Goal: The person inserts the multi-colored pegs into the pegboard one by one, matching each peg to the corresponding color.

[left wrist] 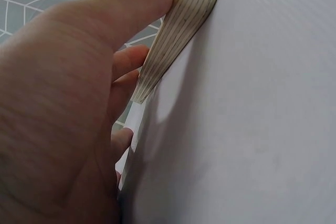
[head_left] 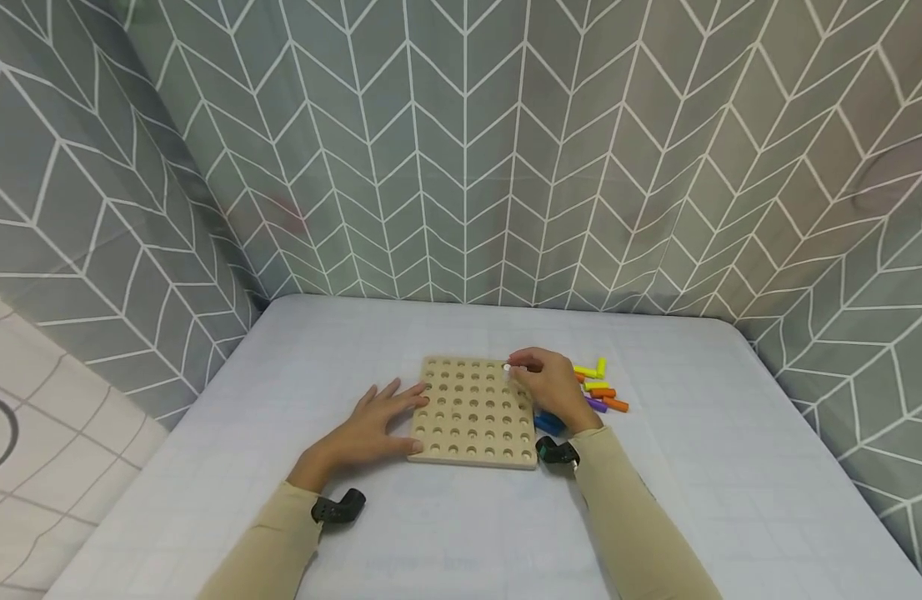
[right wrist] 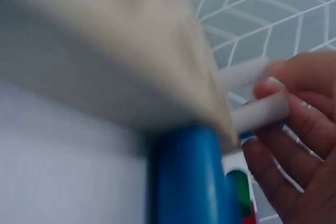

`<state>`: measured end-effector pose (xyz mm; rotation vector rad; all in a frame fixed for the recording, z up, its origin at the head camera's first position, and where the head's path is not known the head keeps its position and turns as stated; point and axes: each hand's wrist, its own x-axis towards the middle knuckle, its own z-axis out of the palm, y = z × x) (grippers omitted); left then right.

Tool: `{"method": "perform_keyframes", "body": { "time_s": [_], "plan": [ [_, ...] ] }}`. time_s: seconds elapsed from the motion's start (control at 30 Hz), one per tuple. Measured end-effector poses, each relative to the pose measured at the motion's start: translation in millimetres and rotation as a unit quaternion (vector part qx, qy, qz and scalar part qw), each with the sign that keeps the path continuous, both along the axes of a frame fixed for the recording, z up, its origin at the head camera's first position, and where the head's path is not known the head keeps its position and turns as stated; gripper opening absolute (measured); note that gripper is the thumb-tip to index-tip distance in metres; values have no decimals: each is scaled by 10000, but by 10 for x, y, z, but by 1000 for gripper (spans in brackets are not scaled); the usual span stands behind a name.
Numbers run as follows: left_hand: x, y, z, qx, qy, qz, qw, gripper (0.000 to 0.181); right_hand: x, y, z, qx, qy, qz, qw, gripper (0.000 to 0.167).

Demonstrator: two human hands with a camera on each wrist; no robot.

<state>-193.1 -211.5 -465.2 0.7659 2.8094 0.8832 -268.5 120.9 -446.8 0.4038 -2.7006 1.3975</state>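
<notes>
Left hand (head_left: 374, 423), fingers extended, touches wooden pegboard (head_left: 472, 461) — likely steadying it. Right hand (head_left: 555, 386) pinches 1 white peg (head_left: 507, 367) (presumably for precision).

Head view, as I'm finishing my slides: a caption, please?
Left hand touching the board, right hand holding a white peg at its far edge, coloured pegs at right.

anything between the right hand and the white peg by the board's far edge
Nothing visible does: the right hand pinches the white peg, and the left hand rests at the left edge of the wooden pegboard.
</notes>
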Motion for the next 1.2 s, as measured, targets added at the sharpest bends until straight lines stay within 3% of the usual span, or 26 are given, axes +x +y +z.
{"method": "perform_keyframes", "body": {
  "time_s": [0.27, 0.47, 0.77, 1.1, 1.2],
  "plan": [
    [1, 6, -17, 10, -47, -17, 10000, 74, 26, 99, -15, -569, 118, -321, 9978, 18],
    [7, -16, -1, -71, -59, -9, 10000, 76, 92, 308, 40, -1095, 246, -576, 9920, 31],
    [-11, 16, -34, 58, -26, -23, 10000, 75, 200, 645, 84, -1150, -241, -641, 9910, 44],
    [6, -6, -50, -30, -7, 41, 10000, 75, 407, 754, 42, -1448, -614, -608, 9857, 31],
    [-17, -16, -51, -48, 2, 32, 10000, 76, 479, 781, 27, -1214, -662, -595, 9886, 31]
  ]
}}
